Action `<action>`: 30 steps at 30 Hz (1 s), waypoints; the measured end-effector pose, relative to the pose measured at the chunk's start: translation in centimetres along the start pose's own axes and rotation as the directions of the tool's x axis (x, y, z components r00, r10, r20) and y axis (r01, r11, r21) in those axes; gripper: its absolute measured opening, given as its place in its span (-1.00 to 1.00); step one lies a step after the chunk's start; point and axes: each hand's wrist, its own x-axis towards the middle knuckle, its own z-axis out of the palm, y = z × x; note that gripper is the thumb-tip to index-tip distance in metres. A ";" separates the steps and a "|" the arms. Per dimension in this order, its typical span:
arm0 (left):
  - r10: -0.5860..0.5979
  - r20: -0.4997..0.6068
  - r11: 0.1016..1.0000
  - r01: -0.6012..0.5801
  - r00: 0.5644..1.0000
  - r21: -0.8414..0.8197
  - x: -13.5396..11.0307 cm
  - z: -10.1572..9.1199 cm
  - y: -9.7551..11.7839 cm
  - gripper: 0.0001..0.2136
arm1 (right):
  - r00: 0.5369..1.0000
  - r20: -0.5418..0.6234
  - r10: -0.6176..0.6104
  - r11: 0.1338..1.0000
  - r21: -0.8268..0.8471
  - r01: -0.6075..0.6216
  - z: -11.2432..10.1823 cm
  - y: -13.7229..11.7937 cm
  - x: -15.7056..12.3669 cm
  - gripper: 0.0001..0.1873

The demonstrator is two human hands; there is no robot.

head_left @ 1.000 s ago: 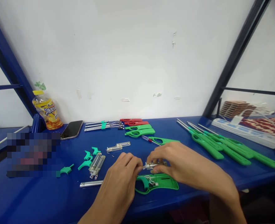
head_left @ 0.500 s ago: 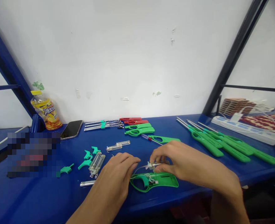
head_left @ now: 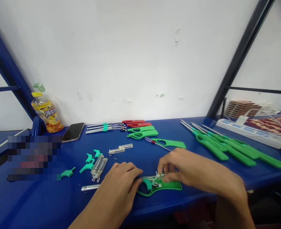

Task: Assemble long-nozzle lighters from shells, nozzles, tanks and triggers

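An open green lighter-handle shell (head_left: 172, 186) lies near the front edge of the blue table (head_left: 47, 203), with white wires and a teal trigger inside it. My right hand (head_left: 180, 170) pinches a small silver metal part with thin wires and holds it down against the shell's inside. My left hand (head_left: 121, 183) rests on the table with curled fingers, its fingertips touching the shell's left end. A silver tube (head_left: 90, 188) lies just left of that hand.
Teal triggers (head_left: 90, 159) and clear gas tanks (head_left: 99, 166) lie to the left. Green and red handle shells (head_left: 140, 129), metal tubes (head_left: 104, 128), a screwdriver (head_left: 154, 143), a phone (head_left: 73, 132) and a bottle (head_left: 47, 113) are farther back. Finished green lighters (head_left: 226, 147) lie right.
My right hand has brought the silver part down from above the table into the green shell. My left hand let go of its end and moved to the shell's left end.
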 end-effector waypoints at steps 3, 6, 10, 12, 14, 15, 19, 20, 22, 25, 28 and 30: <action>-0.004 0.032 1.000 0.003 0.999 0.014 -0.1 0.1 0.2 -0.75 | 1.000 -0.028 -0.014 1.000 -0.023 0.013 -0.2 -0.1 -0.1 -0.91; 0.007 0.046 0.998 -0.010 0.999 0.067 0.1 0.1 0.3 -0.75 | 0.999 -0.012 -0.041 0.999 -0.003 0.040 -0.4 -0.5 -0.3 -0.86; 0.050 0.032 0.990 -0.053 0.998 0.133 0.4 0.3 0.5 -0.72 | 0.996 -0.034 -0.078 0.997 -0.006 0.078 -0.3 -0.6 -0.4 -0.76; 0.058 0.022 0.988 -0.060 0.998 0.145 0.5 0.6 0.5 -0.71 | 0.996 -0.044 -0.081 0.997 -0.005 0.081 -0.1 -0.4 -0.4 -0.77; 0.061 0.003 0.985 -0.060 0.998 0.159 0.4 1.0 0.4 -0.68 | 0.996 -0.054 -0.077 0.997 -0.005 0.077 0.0 -0.2 -0.3 -0.78; 0.066 -0.011 0.983 -0.063 0.998 0.171 0.3 1.3 0.4 -0.66 | 0.995 -0.062 -0.080 0.997 -0.009 0.079 0.0 -0.1 -0.2 -0.77; 0.139 -0.052 0.965 -0.124 0.989 0.230 0.1 2.3 0.2 -0.61 | 0.989 -0.088 -0.121 0.992 -0.029 0.119 0.0 -0.3 -0.4 -0.66; 0.160 -0.055 0.959 -0.142 0.985 0.244 0.1 2.4 0.2 -0.61 | 0.988 -0.084 -0.129 0.991 -0.030 0.127 -0.1 -0.3 -0.4 -0.66; 0.190 -0.059 0.949 -0.168 0.980 0.267 0.2 2.7 0.0 -0.61 | 0.989 -0.073 -0.129 0.992 -0.027 0.127 0.0 -0.4 -0.4 -0.69; 0.219 -0.051 0.934 -0.194 0.974 0.301 0.2 2.9 -0.1 -0.61 | 0.992 -0.068 -0.110 0.994 -0.019 0.109 0.1 -0.3 -0.1 -0.71; 0.210 -0.040 0.923 -0.185 0.977 0.337 0.1 2.7 -0.1 -0.60 | 0.993 -0.049 -0.103 0.995 -0.014 0.102 0.4 0.1 0.6 -0.73; 0.182 -0.036 0.919 -0.157 0.983 0.361 0.0 2.4 0.0 -0.61 | 0.994 -0.037 -0.098 0.995 -0.008 0.098 0.6 0.3 1.0 -0.76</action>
